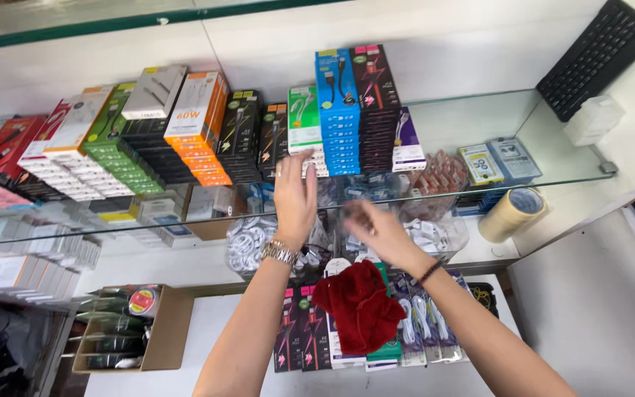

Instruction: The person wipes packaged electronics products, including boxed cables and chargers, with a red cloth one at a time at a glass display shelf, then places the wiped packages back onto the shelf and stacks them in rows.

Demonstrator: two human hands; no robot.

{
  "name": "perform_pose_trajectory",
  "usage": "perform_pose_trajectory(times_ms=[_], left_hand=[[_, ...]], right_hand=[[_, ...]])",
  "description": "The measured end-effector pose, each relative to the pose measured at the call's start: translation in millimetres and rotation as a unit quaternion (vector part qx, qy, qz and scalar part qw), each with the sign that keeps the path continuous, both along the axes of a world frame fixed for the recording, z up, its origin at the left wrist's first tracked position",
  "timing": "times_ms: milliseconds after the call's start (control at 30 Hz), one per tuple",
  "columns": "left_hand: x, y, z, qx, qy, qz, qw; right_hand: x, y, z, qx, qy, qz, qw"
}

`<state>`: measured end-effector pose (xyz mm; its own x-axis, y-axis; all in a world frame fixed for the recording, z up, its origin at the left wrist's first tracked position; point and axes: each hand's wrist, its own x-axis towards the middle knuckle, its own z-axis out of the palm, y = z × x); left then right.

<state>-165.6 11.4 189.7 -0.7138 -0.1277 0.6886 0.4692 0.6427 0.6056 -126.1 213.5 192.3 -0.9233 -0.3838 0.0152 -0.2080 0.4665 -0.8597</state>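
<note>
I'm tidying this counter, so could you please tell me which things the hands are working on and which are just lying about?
In hand:
left hand at the white cable boxes
right hand, blurred, over the bagged cables

Lying about:
red cloth
tape roll
keyboard
cardboard box

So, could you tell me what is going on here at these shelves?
A person stands over glass shelves stocked with boxed cables. The left hand, open with a watch on its wrist, reaches to the stacked boxes at the shelf's front edge. The right hand is blurred and hovers lower, above a red cloth lying on more packaged cables. A tape roll sits to the right.
</note>
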Motion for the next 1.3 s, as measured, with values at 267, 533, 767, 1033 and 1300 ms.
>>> perform_pose_trajectory(times_ms=[267, 533, 767, 1033, 1300], left_hand=[[82, -89, -186, -0.143, -0.483, 0.116, 0.856], [127, -52, -243, 0.016, -0.620, 0.095, 0.778], [136, -36, -242, 0.148, -0.535, 0.067, 0.829], [120, -64, -156, 0.679, -0.396, -0.268, 0.557], [124, -43, -81, 0.610, -0.402, -0.296, 0.615]], right_hand=[[91, -29, -64, 0.481, -0.063, 0.123, 0.866], [72, -14, -123, 0.360, 0.013, 0.052, 0.931], [80, -9, -119, 0.324, 0.023, 0.008, 0.946], [142, -85, -60, 0.065, 0.211, 0.036, 0.975], [107, -103, -35, 0.129, 0.431, -0.096, 0.888]])
